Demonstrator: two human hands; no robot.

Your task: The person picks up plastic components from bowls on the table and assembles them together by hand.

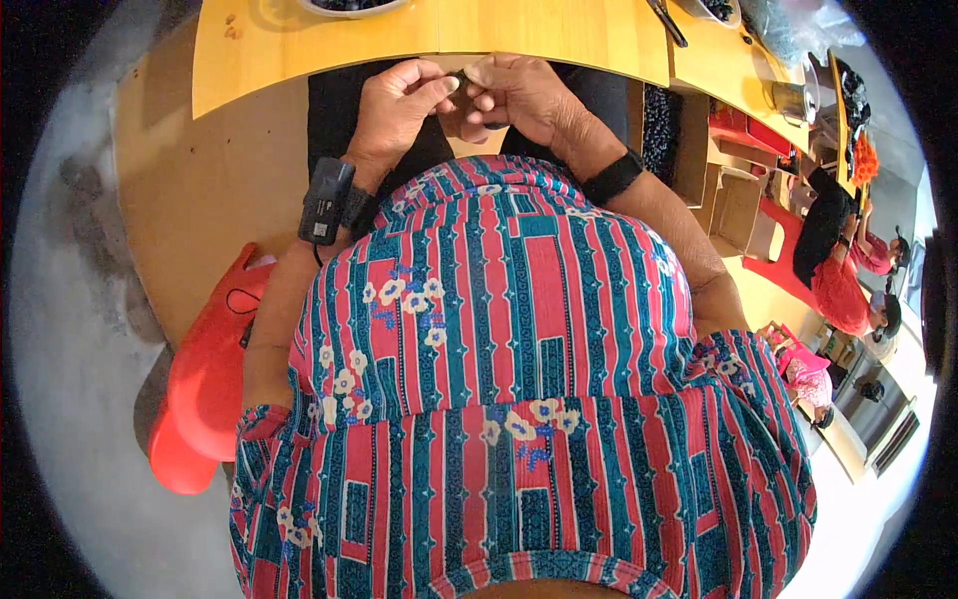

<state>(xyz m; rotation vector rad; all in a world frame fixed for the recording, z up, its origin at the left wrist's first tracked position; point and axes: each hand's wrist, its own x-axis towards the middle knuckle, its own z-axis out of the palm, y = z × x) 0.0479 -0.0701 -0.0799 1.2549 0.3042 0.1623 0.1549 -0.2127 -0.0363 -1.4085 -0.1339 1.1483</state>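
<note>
Your shirt: pink-and-teal striped cloth with pale flowers (489, 299), filling the foreground.
Your left wrist: a small black box-shaped device (325, 200) is strapped there.
Your right wrist: a wide black fabric band (613, 178) wraps it.
Beside you: a red plastic chair (205, 374) shows at your left, next to your upper arm.
Your left hand (397, 112): thumb and forefinger are pinched together at a tiny dark piece (461, 82).
Your right hand (529, 98): thumb and forefinger close on the same piece from the other side, the other fingers curled below.
Piece in your fingers: it sits between the two sets of fingertips, over your lap and just short of the table edge; it is too small and covered to identify.
Table: a yellow wood-grain tabletop (549, 30) curves across just beyond your hands.
On the table: a pale-rimmed round bowl of dark bits (349, 8) stands ahead, cut by the upper edge; a slim black tool (669, 22) lies to the right.
Right of the table: an open brown cardboard box (736, 208) stands lower down.
Far right: a co-worker in a red top (840, 292) is at another table.
</note>
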